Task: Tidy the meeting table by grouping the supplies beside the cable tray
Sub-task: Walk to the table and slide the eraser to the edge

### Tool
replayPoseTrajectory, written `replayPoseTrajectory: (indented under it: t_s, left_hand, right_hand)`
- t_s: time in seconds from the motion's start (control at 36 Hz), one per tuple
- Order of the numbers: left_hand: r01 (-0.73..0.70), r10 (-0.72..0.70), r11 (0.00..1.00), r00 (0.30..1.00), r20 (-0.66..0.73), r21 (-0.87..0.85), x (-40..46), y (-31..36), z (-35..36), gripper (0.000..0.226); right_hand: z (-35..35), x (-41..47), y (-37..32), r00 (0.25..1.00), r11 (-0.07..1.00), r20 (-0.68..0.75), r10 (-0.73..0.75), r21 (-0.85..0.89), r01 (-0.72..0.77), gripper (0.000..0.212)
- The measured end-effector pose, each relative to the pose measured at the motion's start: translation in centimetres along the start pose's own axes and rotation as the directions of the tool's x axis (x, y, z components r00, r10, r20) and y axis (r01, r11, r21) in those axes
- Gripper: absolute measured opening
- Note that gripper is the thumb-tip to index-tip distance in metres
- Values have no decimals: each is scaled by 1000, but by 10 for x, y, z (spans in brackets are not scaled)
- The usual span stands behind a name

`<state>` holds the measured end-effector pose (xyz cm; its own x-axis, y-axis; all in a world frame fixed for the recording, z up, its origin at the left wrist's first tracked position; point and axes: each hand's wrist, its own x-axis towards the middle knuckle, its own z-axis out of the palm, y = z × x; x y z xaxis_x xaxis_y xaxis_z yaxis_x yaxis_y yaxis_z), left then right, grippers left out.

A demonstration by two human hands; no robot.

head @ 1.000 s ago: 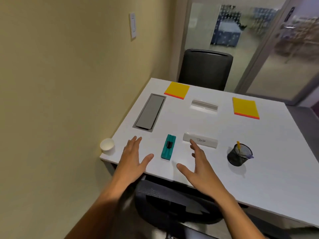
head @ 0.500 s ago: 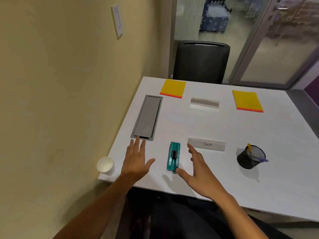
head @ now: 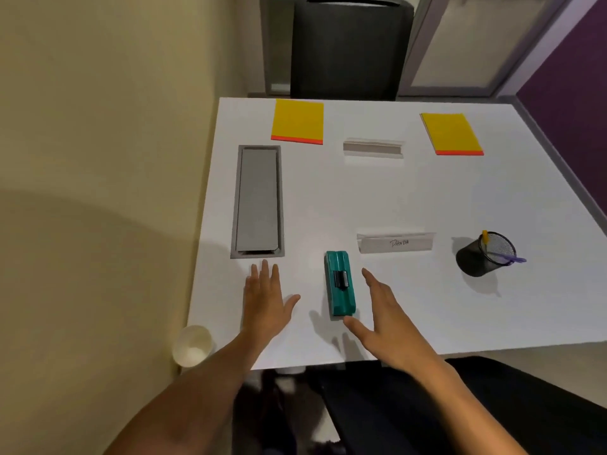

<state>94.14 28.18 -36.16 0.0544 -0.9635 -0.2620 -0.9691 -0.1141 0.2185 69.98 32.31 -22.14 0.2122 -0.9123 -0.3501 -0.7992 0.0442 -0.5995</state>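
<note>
The grey cable tray (head: pixel 258 201) is set into the white table (head: pixel 377 198) near its left edge. A teal whiteboard eraser (head: pixel 340 287) lies just right of the tray's near end. My left hand (head: pixel 265 302) rests open and flat on the table below the tray. My right hand (head: pixel 387 310) hovers open around the eraser's right side, thumb at its near end. A name card marked in ink (head: pixel 395 243), a black mesh pen cup (head: pixel 486 256), a blank name card (head: pixel 373 147) and two yellow sticky-note pads (head: pixel 297 121) (head: pixel 451 133) lie spread out.
A black chair (head: pixel 349 47) stands at the far side. A white paper cup (head: pixel 192 345) sits off the table's near-left corner by the yellow wall. Glass partitions and a purple wall lie behind and to the right. My dark-clothed lap is below the near edge.
The view has tilted down and closer over the table. Both hands slid forward; the right hand now brackets the eraser, its thumb at the near end. No object has moved.
</note>
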Motion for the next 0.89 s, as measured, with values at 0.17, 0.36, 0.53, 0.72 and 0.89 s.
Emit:
replayPoseTrajectory:
  t_s: [0.17, 0.36, 0.53, 0.72, 0.89]
  left_hand:
    - [12, -15, 999, 998, 64, 47, 13, -6, 33, 99]
    - [-6, 8, 995, 1000, -23, 96, 18, -5, 55, 100]
    - [-18, 25, 997, 996, -88, 78, 22, -10, 64, 94]
    - [-21, 27, 998, 994, -107, 53, 23, -12, 66, 94]
    - [-40, 37, 999, 983, -179, -13, 18, -12, 65, 91]
  right_hand:
    - [12, 33, 3, 1000, 981, 31, 3, -194, 3, 91]
    - [36, 87, 17, 996, 962, 57, 66, -269, -48, 88]
    - [52, 125, 33, 983, 950, -12, 185, -255, -182, 96]
    - [64, 151, 47, 955, 930, -29, 296, -218, -295, 116]
    - [62, 165, 53, 943, 911, -20, 333, -253, -327, 93]
